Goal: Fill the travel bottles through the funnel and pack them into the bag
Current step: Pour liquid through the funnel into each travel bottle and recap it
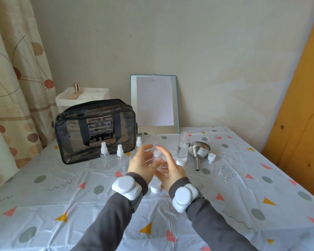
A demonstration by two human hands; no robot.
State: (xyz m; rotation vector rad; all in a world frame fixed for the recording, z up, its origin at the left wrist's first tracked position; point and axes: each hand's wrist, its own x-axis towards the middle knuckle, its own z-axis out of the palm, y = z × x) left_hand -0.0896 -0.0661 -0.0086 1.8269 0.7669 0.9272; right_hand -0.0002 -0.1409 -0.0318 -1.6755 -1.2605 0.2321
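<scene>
Your left hand [141, 161] grip pinches clear travel bottle [157, 159], axis upright, white top upward; right hand [171, 169] spread, touching it.

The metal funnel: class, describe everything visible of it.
The silver metal funnel lies tipped on the patterned white tablecloth, wide bowl away from the camera, narrow spout towards it. A white barcode sticker is on the bowl's outside. It lies between a tall clear bottle and a small white cap; contact with them unclear.
</scene>
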